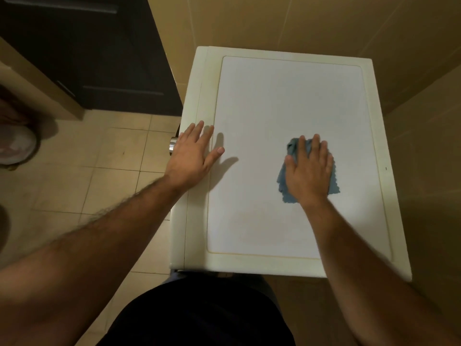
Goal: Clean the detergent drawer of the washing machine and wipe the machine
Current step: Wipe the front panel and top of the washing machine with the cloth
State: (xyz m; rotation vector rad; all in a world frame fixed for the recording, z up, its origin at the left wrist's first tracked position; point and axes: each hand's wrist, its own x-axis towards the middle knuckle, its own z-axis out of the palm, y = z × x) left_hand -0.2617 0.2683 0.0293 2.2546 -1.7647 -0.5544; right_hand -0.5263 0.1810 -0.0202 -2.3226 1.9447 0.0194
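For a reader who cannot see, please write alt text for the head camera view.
Seen from above, a person's right hand presses a blue cloth flat on the white top of a washing machine, while the left hand rests open on the top's left edge. The machine stands against beige wall tiles, with a tiled floor to its left.
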